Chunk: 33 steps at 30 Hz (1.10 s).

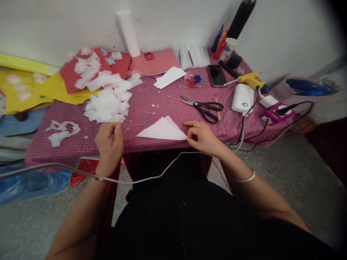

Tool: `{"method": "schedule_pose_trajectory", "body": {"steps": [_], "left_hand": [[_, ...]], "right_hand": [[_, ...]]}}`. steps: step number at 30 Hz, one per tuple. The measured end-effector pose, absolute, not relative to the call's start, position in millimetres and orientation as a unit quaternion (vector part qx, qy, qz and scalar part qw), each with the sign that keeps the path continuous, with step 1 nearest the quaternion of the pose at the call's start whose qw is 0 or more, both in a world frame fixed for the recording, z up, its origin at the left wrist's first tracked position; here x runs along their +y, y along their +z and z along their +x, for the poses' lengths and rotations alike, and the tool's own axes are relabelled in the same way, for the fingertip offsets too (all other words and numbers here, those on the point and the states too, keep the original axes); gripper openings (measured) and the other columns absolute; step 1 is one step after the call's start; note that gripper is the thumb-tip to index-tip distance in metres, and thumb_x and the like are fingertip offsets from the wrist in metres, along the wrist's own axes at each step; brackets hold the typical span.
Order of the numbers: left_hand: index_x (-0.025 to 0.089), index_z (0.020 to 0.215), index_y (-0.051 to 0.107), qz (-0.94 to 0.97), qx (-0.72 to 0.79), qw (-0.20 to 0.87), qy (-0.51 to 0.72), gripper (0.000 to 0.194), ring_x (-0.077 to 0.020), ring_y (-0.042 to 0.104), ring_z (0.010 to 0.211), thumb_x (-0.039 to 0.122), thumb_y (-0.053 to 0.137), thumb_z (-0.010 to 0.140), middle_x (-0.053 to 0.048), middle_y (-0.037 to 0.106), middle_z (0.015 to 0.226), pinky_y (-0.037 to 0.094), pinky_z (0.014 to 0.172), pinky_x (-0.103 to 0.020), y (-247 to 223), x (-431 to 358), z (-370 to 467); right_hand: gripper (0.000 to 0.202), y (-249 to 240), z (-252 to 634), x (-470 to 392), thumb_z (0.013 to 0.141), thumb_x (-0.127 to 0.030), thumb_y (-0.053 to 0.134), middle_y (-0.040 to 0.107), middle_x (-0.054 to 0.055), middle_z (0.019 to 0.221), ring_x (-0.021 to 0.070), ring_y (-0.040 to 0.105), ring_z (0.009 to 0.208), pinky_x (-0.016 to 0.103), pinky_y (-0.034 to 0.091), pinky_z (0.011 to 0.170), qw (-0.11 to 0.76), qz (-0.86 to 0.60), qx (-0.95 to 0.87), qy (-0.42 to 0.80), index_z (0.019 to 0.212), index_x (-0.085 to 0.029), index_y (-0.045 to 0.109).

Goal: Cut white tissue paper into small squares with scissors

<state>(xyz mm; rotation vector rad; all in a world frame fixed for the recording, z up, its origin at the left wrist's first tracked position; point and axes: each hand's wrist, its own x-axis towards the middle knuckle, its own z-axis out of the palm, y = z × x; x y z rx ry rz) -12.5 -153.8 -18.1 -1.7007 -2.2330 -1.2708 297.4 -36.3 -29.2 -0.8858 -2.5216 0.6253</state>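
Cable (155, 177) slung low in frame, folded paper (162, 130) at centre.
If the cable snags, a tug could jerk the paper askew. The left hand (110, 144), left of centre, is curled, thumb against forefinger. The right hand (202, 136) angles in from lower right, forefinger outstretched, at the paper's right corner; whether it pinches there, I cannot tell. Scraps (108, 103) heap beyond, upper left.

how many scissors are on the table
1: the black-handled scissors, on the checked cloth, beyond the right hand and right of the folded white paper. Others could be hidden under the white scraps.
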Motion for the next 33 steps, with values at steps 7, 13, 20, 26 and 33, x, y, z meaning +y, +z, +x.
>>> {"method": "schedule_pose_trajectory", "body": {"steps": [7,13,20,26,33], "left_hand": [[0.014,0.135,0.055,-0.806,-0.558,0.065,-0.185,0.043,-0.0289,0.048,0.134,0.028,0.053,0.094,-0.015,0.057,0.141,0.032,0.114,-0.049,-41,-180,56],[0.014,0.148,0.042,-0.773,-0.624,0.048,-0.105,0.057,-0.0331,0.033,0.144,0.036,0.050,0.096,-0.015,0.037,0.157,0.022,0.117,-0.056,-46,-174,65],[0.018,0.143,0.050,-0.760,-0.639,0.040,-0.110,0.052,-0.0350,0.038,0.140,0.037,0.050,0.095,-0.013,0.044,0.154,0.028,0.114,-0.054,-45,-171,57],[0.018,0.142,0.052,-0.757,-0.638,0.050,-0.131,0.050,-0.0349,0.044,0.136,0.035,0.049,0.096,-0.016,0.049,0.149,0.028,0.112,-0.055,-48,-166,53],[0.027,0.133,0.062,-0.773,-0.621,0.073,-0.105,0.045,-0.0425,0.042,0.136,0.039,0.058,0.090,-0.019,0.047,0.150,0.021,0.110,-0.066,-51,-167,54]], "right_hand": [[0.013,-30,299,-35,0.079,-0.014,0.060,0.062,0.014,0.128,0.0301,0.058,0.117,0.049,0.042,0.098,0.189,-0.304,-0.907,0.222,0.067,-0.019,0.057],[0.013,-32,300,-34,0.079,-0.014,0.060,0.061,0.015,0.130,0.0299,0.056,0.121,0.049,0.041,0.100,0.187,-0.303,-0.907,0.225,0.067,-0.019,0.056],[0.012,-31,300,-34,0.079,-0.012,0.060,0.061,0.014,0.130,0.0297,0.057,0.120,0.049,0.041,0.100,0.181,-0.304,-0.908,0.222,0.069,-0.019,0.058],[0.003,-15,302,-34,0.085,-0.022,0.063,0.066,0.013,0.122,0.0280,0.060,0.115,0.048,0.045,0.099,0.221,-0.305,-0.888,0.264,0.086,-0.020,0.063],[0.054,-4,233,-50,0.096,-0.035,0.052,0.050,0.020,0.146,0.0291,0.044,0.138,0.049,0.033,0.115,0.211,-0.207,-0.922,0.250,0.142,-0.009,0.044]]}}
